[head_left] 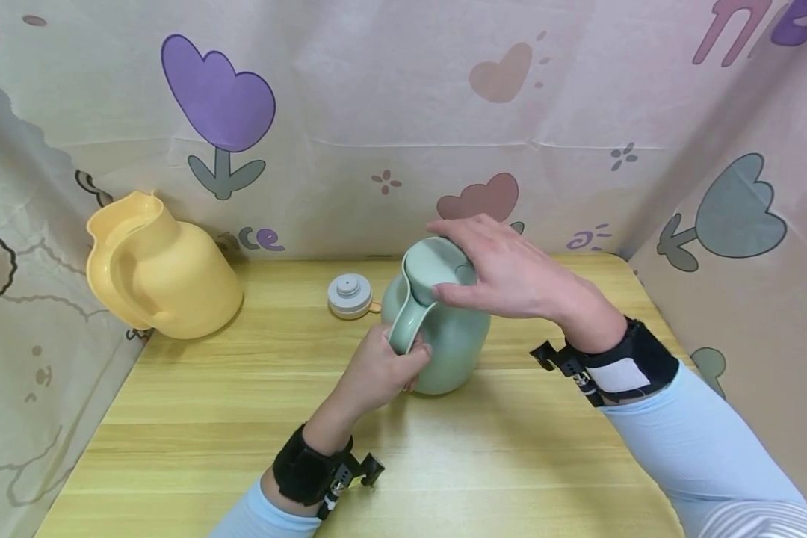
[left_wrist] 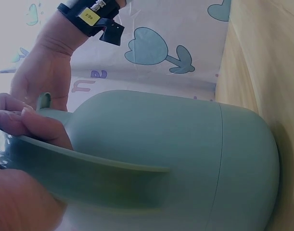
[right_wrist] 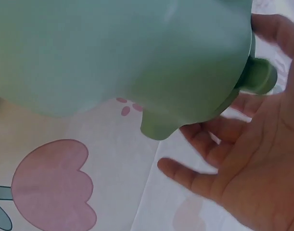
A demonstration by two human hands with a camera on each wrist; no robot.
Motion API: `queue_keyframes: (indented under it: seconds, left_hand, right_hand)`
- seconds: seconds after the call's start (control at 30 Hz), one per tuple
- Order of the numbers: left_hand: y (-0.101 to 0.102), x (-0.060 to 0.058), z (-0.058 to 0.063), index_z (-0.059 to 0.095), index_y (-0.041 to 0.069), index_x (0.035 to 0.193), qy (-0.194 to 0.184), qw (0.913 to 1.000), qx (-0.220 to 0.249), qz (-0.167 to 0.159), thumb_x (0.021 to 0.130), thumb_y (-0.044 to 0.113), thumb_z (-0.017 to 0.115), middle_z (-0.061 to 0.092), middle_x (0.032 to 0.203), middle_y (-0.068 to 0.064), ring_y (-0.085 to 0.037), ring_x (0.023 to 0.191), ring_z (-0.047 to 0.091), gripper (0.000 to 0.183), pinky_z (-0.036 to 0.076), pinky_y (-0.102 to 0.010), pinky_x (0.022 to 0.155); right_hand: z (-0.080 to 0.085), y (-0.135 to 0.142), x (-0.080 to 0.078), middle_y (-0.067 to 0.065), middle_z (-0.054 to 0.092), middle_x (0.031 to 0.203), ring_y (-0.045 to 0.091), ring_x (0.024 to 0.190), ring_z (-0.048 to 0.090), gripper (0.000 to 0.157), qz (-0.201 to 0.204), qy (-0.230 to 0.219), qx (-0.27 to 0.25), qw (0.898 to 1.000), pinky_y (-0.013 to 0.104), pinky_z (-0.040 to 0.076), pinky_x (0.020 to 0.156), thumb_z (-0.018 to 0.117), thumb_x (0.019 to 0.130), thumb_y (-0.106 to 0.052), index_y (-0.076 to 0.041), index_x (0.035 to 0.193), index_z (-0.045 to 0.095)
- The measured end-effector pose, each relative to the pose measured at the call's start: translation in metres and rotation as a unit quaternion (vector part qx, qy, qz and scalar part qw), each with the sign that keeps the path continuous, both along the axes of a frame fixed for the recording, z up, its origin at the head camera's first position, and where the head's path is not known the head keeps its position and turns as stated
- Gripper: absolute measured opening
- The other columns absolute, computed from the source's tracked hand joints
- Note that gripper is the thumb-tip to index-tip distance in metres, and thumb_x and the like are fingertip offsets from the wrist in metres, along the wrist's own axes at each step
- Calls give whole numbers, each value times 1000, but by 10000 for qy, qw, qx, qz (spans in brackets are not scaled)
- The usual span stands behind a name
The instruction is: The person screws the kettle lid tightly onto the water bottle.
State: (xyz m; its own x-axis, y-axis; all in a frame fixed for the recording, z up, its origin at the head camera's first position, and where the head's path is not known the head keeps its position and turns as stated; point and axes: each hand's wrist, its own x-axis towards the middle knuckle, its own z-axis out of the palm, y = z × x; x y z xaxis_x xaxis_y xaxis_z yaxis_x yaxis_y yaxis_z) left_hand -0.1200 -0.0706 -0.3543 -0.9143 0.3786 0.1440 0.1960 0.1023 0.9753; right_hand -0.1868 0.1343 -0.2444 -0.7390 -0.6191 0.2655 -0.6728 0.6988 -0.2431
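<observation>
A pale green thermos jug stands on the wooden table in the head view. My left hand grips its handle from the near left, the fingers curled round it. A round green lid covers the jug's top. Over it my right hand spreads its thumb and fingers across the lid, the thumb touching the near side. The right wrist view shows those fingers loosely extended about the jug's top, beside a small green tab. In the left wrist view the jug body appears sideways.
A grey round stopper lies behind and left of the green jug, with a small orange piece beside it. Farther left stands a yellow jug. Patterned cloth hangs along the back and sides of the table.
</observation>
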Motion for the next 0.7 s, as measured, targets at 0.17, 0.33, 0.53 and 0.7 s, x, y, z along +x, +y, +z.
queue_keyframes:
  seconds: [0.17, 0.33, 0.53, 0.7]
  left_hand:
    - [0, 1, 0, 50, 7, 68, 16, 10000, -33, 11, 87, 12, 57, 47, 52, -7, -22, 45, 47, 21, 40, -30, 47]
    - [0, 1, 1, 50, 8, 68, 1, 10000, -78, 28, 87, 12, 57, 47, 52, -7, -22, 45, 46, 20, 39, -30, 47]
    - [0, 1, 1, 51, 8, 68, -2, 9999, -106, 58, 87, 13, 57, 48, 52, -7, -21, 45, 47, 20, 40, -29, 46]
    - [-1, 1, 2, 51, 9, 68, -12, 9999, -150, 49, 87, 15, 58, 48, 52, -7, -21, 45, 48, 21, 39, -29, 46]
  right_hand:
    - [-2, -3, 1, 0, 49, 108, 19, 95, 44, 74, -290, 197, 265, 9990, 39, 38, 77, 59, 80, -71, -21, 134, 50]
    - [0, -3, 0, -1, 46, 105, 18, 93, 42, 74, -296, 10, 299, 9991, 37, 36, 75, 57, 78, -74, -24, 131, 52]
    - [2, 16, -12, -2, 42, 144, 17, 131, 36, 50, 811, -1304, -595, 9863, 49, 36, 104, 59, 93, -46, -25, 137, 49]
    - [1, 35, -25, -6, 25, 157, 14, 143, 21, 55, 1748, -2704, -986, 9416, 54, 23, 114, 61, 95, -21, -24, 146, 39]
